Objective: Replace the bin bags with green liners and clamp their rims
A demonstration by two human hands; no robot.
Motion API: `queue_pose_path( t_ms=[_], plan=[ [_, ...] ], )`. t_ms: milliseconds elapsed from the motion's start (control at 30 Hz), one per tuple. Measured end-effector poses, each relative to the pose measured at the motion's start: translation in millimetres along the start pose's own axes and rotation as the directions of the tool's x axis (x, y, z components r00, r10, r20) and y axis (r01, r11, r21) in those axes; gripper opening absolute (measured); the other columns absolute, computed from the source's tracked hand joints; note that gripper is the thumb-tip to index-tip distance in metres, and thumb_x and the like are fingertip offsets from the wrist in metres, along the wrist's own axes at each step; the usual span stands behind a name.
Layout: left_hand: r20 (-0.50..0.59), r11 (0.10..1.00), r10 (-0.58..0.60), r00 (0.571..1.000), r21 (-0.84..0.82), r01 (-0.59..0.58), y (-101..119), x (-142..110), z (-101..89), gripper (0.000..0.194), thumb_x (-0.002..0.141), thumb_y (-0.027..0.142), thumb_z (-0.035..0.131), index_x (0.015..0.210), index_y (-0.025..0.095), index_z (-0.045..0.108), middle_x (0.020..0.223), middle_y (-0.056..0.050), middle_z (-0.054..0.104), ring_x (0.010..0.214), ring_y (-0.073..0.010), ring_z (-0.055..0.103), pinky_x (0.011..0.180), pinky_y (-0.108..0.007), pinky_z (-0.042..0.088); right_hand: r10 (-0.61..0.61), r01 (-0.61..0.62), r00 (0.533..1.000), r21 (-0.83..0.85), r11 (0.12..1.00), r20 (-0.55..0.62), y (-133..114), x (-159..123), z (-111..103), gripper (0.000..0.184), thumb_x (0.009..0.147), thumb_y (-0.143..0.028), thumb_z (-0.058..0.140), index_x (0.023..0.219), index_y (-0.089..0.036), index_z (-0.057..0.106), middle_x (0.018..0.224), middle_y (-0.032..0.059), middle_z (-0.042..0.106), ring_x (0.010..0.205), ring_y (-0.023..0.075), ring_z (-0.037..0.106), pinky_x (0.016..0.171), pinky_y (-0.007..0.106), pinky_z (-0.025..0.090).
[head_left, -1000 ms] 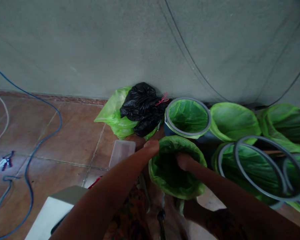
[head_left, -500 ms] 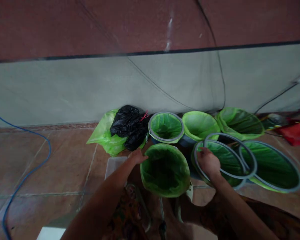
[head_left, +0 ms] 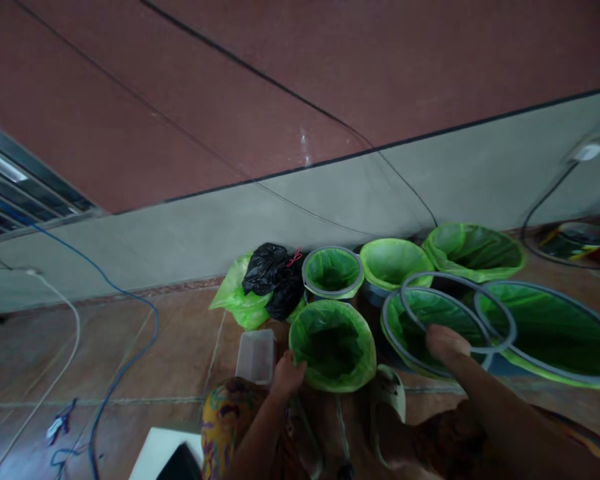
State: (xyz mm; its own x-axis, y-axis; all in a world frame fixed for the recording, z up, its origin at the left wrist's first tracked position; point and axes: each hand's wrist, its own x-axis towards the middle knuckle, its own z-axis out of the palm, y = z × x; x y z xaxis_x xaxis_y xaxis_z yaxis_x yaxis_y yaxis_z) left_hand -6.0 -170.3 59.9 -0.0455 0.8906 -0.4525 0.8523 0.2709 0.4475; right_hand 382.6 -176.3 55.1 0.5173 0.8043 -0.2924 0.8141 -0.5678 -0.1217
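A bin lined with a green bag (head_left: pixel 333 383) stands between my feet, its mouth facing up towards me. My left hand (head_left: pixel 287 375) is closed at the left of its rim, on the edge of the green bin liner. On the right, my right hand (head_left: pixel 449 345) is over the lower edge of a loose grey ring (head_left: pixel 511 312); blur hides its fingers, so its grip is unclear. That ring lies tilted across a larger green-lined bin (head_left: pixel 425 303), which has a grey ring round its own mouth.
Several more green-lined bins (head_left: pixel 473 250) stand along the wall. Black and green bags (head_left: pixel 265 270) are heaped at their left, near a clear plastic tub (head_left: pixel 256 357). A blue hose (head_left: pixel 125 363), a pale cable (head_left: pixel 63 367) and keys (head_left: pixel 60 423) lie on the tiled floor.
The view has swung, showing more of the left side. My left hand has moved down the near bin's rim. My right hand has moved right and slightly down; the loose ring stays across the bins.
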Motion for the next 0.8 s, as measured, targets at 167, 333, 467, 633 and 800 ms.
queue_pose_path(
  t_ms=[167,333,467,633,800],
  plan=[
    [-0.098,0.93,0.026,0.995,-0.363,-0.06,9.4,-24.4,11.8,0.013,0.083,0.027,0.063,0.093,0.019,0.066,0.1,-0.01,0.073,0.101,-0.0233,0.067,0.089,-0.03,0.049,-0.169,0.168,0.986,-0.038,0.985,-0.013,-13.5,-30.7,-44.4,0.044,0.09,-0.004,0.032,0.101,-0.011,0.074,0.101,0.0246,0.072,0.1,0.0338,0.07,0.076,0.041,0.053],
    [0.025,0.626,-0.073,0.997,-0.777,0.065,43.4,-34.4,-23.2,0.045,0.089,0.058,0.052,0.106,0.018,0.065,0.108,-0.013,0.071,0.093,-0.0223,0.069,0.078,-0.032,0.051,-0.611,0.609,0.792,-0.105,0.786,0.022,-59.2,-116.3,-56.9,0.04,0.094,-0.01,0.034,0.111,-0.016,0.07,0.104,0.0138,0.073,0.093,0.0261,0.07,0.08,0.033,0.053],
    [0.018,0.302,-0.084,0.996,-0.952,0.042,53.8,-41.7,-59.8,0.047,0.085,0.06,0.057,0.107,0.018,0.059,0.092,-0.009,0.072,0.068,-0.0154,0.067,0.064,-0.028,0.051,-0.813,0.821,0.571,-0.058,0.568,0.116,-86.9,-171.0,-40.8,0.04,0.083,-0.002,0.045,0.107,-0.02,0.07,0.101,0.0078,0.073,0.09,0.0233,0.069,0.086,0.034,0.051],
    [-0.179,0.228,-0.153,0.972,-0.963,-0.142,39.8,-41.6,-85.1,0.029,0.079,0.041,0.071,0.091,0.018,0.057,0.054,0.009,0.049,0.036,-0.0026,0.034,0.042,-0.017,0.031,-0.893,0.882,0.451,0.162,0.443,-0.012,-92.3,-168.2,-32.9,0.034,0.087,-0.02,0.055,0.12,-0.024,0.064,0.12,0.0073,0.066,0.095,0.0202,0.069,0.087,0.032,0.052],
    [-0.179,0.206,-0.135,0.974,-0.967,-0.149,36.3,-32.7,-76.2,0.024,0.082,0.037,0.065,0.095,0.018,0.057,0.057,0.009,0.048,0.037,-0.0021,0.032,0.04,-0.016,0.028,-0.574,0.611,0.791,0.312,0.727,-0.211,-99.9,-112.4,-26.3,0.046,0.094,-0.03,0.048,0.137,-0.013,0.048,0.133,0.0164,0.057,0.11,0.0233,0.064,0.097,0.034,0.048]
  ],
)
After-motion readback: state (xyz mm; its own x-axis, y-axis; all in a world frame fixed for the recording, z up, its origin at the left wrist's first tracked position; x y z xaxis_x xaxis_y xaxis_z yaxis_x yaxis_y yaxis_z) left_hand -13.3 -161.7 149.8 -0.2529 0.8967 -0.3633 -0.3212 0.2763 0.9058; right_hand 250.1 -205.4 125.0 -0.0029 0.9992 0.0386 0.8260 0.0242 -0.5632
